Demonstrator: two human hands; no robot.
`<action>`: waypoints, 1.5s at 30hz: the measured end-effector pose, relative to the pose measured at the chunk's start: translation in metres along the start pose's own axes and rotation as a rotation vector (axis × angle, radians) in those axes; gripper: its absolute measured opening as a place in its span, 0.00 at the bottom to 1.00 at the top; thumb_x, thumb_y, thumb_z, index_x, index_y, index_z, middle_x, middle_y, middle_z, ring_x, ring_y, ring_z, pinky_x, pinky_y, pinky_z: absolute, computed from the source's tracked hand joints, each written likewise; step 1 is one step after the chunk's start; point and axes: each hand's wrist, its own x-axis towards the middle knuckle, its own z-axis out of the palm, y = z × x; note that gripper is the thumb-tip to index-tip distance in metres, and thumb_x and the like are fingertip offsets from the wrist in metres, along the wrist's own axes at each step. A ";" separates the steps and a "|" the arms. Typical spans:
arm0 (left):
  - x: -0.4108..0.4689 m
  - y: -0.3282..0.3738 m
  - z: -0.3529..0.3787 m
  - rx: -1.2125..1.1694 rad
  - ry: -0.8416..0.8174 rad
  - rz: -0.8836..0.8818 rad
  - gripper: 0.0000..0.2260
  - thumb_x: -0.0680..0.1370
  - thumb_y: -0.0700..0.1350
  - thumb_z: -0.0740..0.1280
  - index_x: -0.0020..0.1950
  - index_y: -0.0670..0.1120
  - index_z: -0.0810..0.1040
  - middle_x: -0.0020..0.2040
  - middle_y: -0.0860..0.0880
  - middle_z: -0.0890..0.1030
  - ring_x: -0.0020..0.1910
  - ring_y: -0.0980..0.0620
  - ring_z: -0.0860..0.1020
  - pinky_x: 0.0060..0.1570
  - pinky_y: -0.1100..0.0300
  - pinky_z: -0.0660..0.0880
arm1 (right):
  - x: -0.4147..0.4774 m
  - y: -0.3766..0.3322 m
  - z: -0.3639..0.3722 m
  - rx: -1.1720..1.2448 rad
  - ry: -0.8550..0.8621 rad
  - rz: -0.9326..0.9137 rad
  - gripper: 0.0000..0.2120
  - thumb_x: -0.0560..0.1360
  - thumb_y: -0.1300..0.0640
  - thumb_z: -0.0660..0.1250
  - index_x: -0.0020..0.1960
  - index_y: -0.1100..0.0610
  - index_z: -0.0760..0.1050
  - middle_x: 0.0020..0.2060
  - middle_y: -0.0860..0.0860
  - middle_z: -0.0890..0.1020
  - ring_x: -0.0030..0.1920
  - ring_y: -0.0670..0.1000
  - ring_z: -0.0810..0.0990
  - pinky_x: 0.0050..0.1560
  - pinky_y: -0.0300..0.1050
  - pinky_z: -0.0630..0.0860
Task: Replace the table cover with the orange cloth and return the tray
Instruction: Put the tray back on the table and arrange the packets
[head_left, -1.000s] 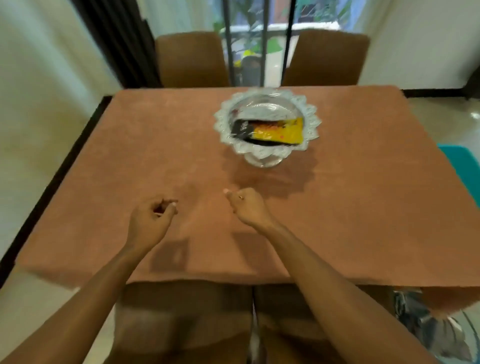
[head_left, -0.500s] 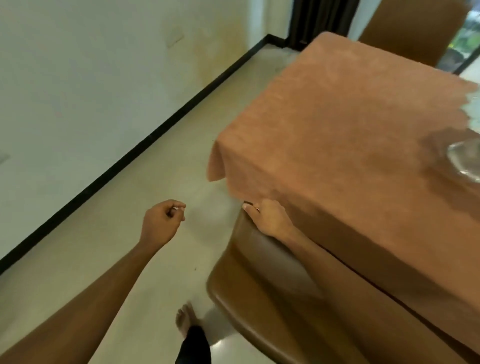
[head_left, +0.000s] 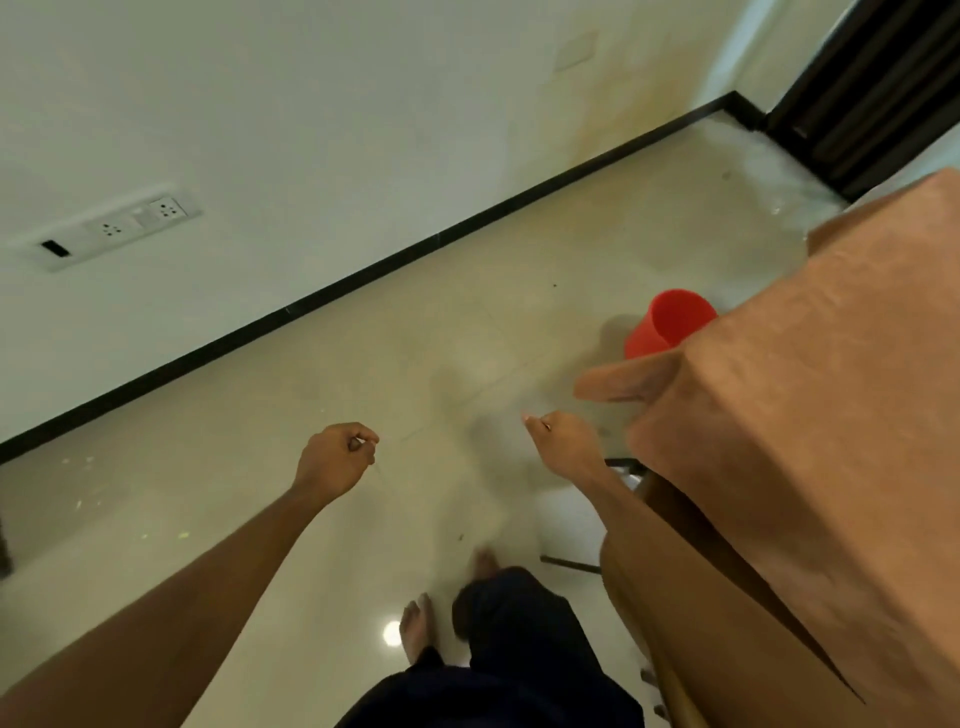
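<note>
**Asha:** Where was the orange cloth?

**Ben:** At the right of the view, draped over the counter and covering it whole. One corner flap jutted out to the left over the floor. The near side hung down past a brown chair tucked below. The tray was nowhere in sight.

**Asha:** How would you expect that cloth to handle?

**Ben:** Soft, light and limp, I'd judge, with a suede-like nap that should catch on the fingers rather than slide. It looked nothing like fragile, but it would probably bunch or drag if pulled from one point. The loose corner flap looked the easiest place to pinch. After that, I'd take the hanging hem with the hands set well apart.

**Asha:** And the hands?

**Ben:** The left hand was stretched out over bare floor, well apart from the cloth. Its fingers were curled in and the thumb lay against the forefinger, holding nothing I could see. The right hand was near the flap, just below it and not touching. Its back faced the camera, with the fingers folded under into a loose fist, and it seemed empty too.

**Asha:** Anything beyond them?

**Ben:** A red bucket stood on the floor, partly hidden behind the cloth's corner.
</note>
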 end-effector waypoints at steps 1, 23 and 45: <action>0.009 0.001 -0.005 0.007 0.001 -0.010 0.09 0.78 0.43 0.67 0.42 0.58 0.81 0.34 0.57 0.84 0.40 0.54 0.83 0.40 0.61 0.76 | 0.011 -0.003 0.000 0.010 0.003 0.003 0.27 0.84 0.45 0.57 0.28 0.52 0.60 0.25 0.48 0.64 0.28 0.48 0.61 0.36 0.45 0.62; 0.360 0.319 0.018 0.458 -0.268 0.225 0.14 0.80 0.53 0.66 0.38 0.47 0.79 0.34 0.50 0.79 0.36 0.51 0.78 0.35 0.59 0.69 | 0.304 0.057 -0.189 0.195 -0.052 0.264 0.27 0.85 0.47 0.56 0.29 0.56 0.63 0.34 0.57 0.74 0.38 0.56 0.73 0.40 0.45 0.64; 0.521 0.669 0.333 0.671 -0.807 0.502 0.06 0.79 0.48 0.67 0.43 0.50 0.81 0.38 0.53 0.82 0.40 0.53 0.81 0.40 0.60 0.74 | 0.428 0.303 -0.303 0.729 0.062 0.850 0.24 0.85 0.45 0.56 0.31 0.49 0.63 0.38 0.57 0.77 0.44 0.60 0.76 0.47 0.51 0.74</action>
